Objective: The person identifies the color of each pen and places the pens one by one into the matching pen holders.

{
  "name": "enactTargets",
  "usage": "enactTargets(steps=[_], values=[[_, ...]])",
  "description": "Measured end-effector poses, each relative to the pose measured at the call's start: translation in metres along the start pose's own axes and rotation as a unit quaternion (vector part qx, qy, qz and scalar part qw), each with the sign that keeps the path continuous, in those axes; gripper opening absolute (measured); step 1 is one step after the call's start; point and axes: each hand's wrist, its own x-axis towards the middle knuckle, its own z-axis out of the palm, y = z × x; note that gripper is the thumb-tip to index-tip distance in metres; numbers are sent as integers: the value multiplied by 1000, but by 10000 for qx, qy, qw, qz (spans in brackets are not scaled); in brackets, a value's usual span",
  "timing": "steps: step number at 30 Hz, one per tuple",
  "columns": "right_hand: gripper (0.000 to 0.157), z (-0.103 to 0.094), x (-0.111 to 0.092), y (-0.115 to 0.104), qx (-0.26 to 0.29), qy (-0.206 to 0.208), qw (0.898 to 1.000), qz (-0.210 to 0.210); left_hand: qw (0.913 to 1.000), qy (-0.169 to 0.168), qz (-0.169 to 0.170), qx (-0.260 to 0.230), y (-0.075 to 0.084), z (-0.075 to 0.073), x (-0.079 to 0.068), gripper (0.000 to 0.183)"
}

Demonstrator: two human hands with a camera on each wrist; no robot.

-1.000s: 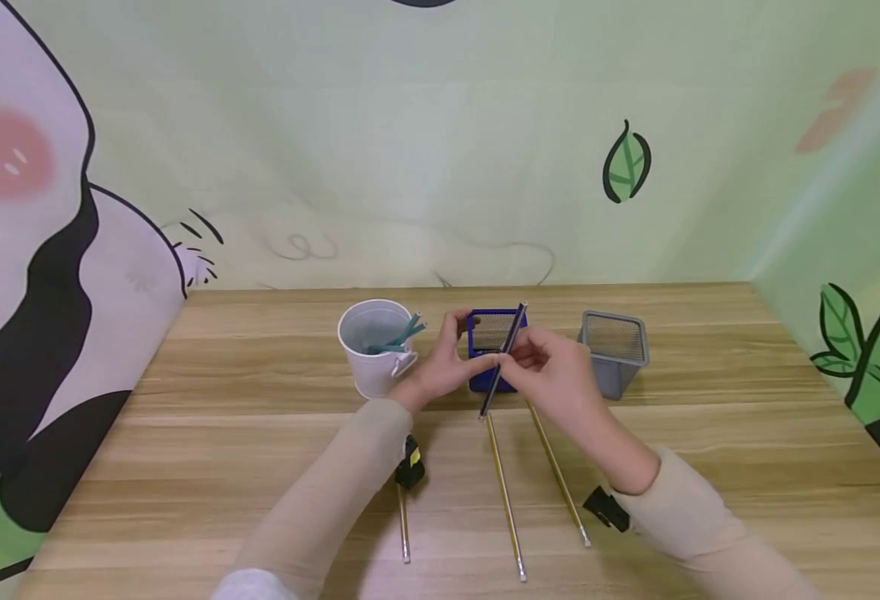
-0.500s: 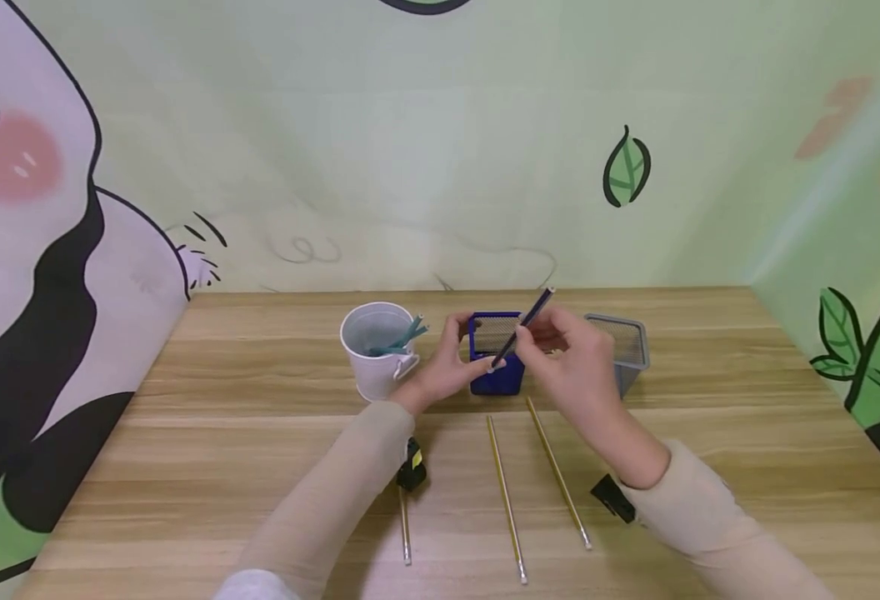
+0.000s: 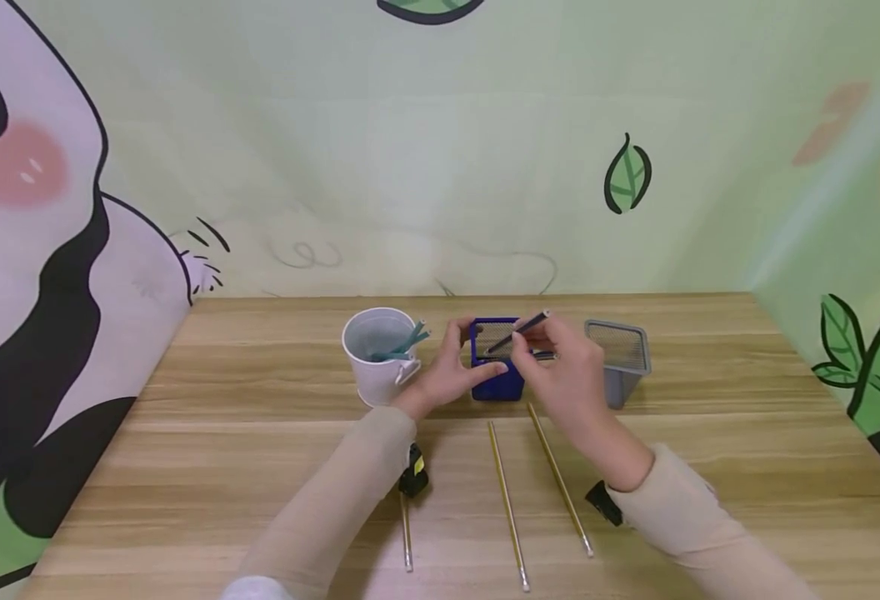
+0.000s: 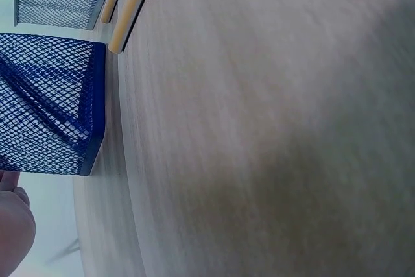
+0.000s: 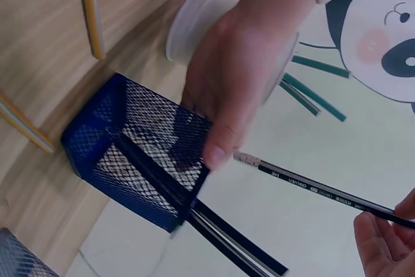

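Observation:
My left hand point(image 3: 451, 375) grips a blue mesh pen holder point(image 3: 498, 388) standing on the table, thumb across the near side and fingers at the far left. Dark pencils point(image 5: 237, 246) lean inside the holder and stick out over its rim. Between thumb and fingertips, my right hand point(image 3: 566, 365) pinches another dark pencil point(image 3: 532, 322), tilted low above the holder's mouth. In the right wrist view, this pencil's eraser end points toward the left thumb, apart from the rim. Only part of the left hand point(image 4: 14, 225) shows in the left wrist view.
A white bucket point(image 3: 371, 382) with several teal pencils point(image 3: 410, 340) stands left of the holder. To the right is a grey mesh holder point(image 3: 622, 379). Yellow pencils point(image 3: 509, 504) lie on the table nearer me, one point(image 3: 407, 537) partly under the left forearm. A painted wall closes the back.
The right hand has shifted slightly right and turned the dark pencil from steep to flatter, lifting its lower end above the holder. The left hand stays on the holder.

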Motion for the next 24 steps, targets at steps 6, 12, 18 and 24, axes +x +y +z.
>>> enactTargets(steps=[6,12,18,24], values=[[9,8,-6,3,-71,49,9999,-79,10000,0,7,32,-2,1,0,76],[11,16,-13,8,-207,77,9997,-128,9999,-46,-39,110,-3,-1,0,76],[14,23,-22,12,-226,-26,9994,-250,9999,-130,61,91,-4,-2,0,74],[20,29,-28,13,-236,-5,9991,-362,9998,-179,115,-25,-3,-3,0,75]])
